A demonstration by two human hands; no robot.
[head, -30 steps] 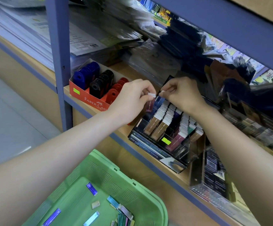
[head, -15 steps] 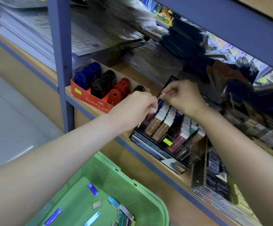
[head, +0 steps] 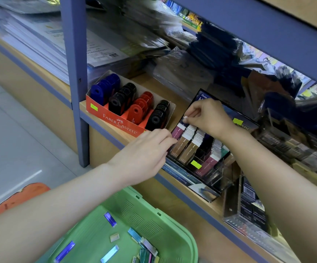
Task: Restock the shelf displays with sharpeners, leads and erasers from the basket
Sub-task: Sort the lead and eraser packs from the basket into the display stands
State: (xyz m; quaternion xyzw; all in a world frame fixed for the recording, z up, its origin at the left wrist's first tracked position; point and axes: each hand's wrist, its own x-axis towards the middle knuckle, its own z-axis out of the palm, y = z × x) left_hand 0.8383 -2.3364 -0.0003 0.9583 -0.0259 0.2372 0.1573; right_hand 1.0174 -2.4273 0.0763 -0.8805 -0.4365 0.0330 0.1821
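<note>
- One white-tipped eraser (head: 185, 117) was pinched by the right hand (head: 209, 118) over the eraser display (head: 182, 177), centre right.
- Left hand (head: 146, 154) lay at its left edge; its grip could not be told.
- Green basket (head: 144, 221), bottom, held loose packs (head: 110, 219).

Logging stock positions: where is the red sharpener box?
Head view, left of centre: the red sharpener box sits on the shelf between the blue upright and the eraser display.

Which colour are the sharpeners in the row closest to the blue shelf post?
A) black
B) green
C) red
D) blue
D: the blue sharpeners fill the leftmost row of the red Faber-Castell box, right beside the shelf post.
</note>
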